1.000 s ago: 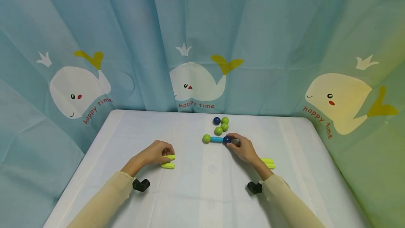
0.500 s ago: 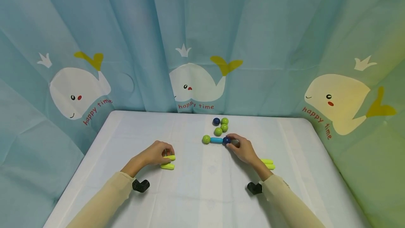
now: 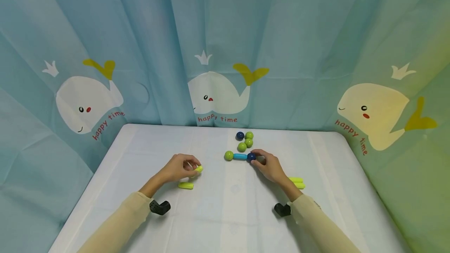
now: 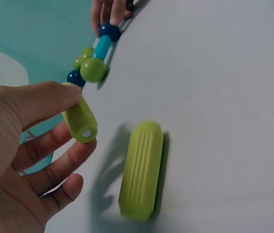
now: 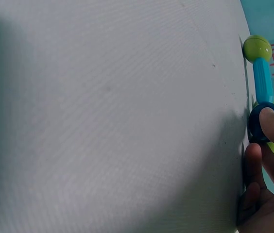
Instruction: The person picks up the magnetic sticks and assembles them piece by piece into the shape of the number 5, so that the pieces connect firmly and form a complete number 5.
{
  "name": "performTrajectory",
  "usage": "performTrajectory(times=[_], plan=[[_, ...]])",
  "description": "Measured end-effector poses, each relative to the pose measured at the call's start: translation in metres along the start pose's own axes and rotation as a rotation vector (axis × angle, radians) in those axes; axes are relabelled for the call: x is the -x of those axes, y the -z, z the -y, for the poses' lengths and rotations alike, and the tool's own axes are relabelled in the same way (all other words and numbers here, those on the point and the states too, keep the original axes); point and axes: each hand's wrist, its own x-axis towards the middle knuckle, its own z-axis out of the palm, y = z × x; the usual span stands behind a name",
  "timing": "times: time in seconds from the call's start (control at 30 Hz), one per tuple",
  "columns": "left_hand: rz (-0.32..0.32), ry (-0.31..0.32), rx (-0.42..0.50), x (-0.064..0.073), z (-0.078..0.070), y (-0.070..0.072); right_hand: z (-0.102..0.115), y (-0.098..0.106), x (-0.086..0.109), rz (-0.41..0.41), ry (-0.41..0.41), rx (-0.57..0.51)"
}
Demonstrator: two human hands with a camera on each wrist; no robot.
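My left hand (image 3: 181, 168) pinches a yellow-green ribbed rod (image 4: 80, 119) between thumb and fingers, raised above the table. A white dot shows on the rod's near end. Below that hand lies a second yellow-green rod (image 4: 142, 170). With thumb and fingers my right hand (image 3: 268, 166) grips a dark blue ball (image 5: 258, 121). This ball sits on one end of a light blue rod (image 3: 240, 156), and a green ball (image 3: 229, 155) sits on the other end, all three in a line.
Behind the joined piece, several loose balls lie together: a dark blue ball (image 3: 240, 136) and green balls (image 3: 241, 146). Two more yellow-green rods (image 3: 297, 183) lie by the right wrist, partly hidden. A whale-print curtain (image 3: 299, 50) hangs behind the white table (image 3: 232, 214).
My left hand has lifted one yellow-green rod off the table and carried it slightly right, leaving the other rod lying. My right hand still holds the dark blue ball in place.
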Motion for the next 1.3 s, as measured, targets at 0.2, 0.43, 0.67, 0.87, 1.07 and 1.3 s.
performTrajectory(times=[0.2, 0.43, 0.67, 0.87, 1.07, 1.3], plan=[[-0.040, 0.003, 0.106, -0.011, -0.006, -0.012, -0.001, 0.000, 0.001, -0.009, 0.002, 0.005], [-0.079, 0.077, 0.201, -0.024, -0.013, -0.032, -0.002, -0.001, 0.002, -0.014, 0.017, 0.002], [-0.135, 0.137, 0.288, -0.034, -0.021, -0.050, -0.004, -0.002, 0.003, -0.023, 0.028, -0.001], [-0.217, 0.239, 0.245, -0.049, -0.030, -0.066, -0.002, 0.000, 0.002, -0.020, 0.013, -0.005], [-0.262, 0.378, 0.223, -0.064, -0.041, -0.079, -0.002, -0.001, 0.002, -0.017, 0.016, -0.016], [-0.305, 0.456, 0.234, -0.073, -0.049, -0.090, -0.002, -0.001, 0.001, -0.017, 0.016, -0.028]])
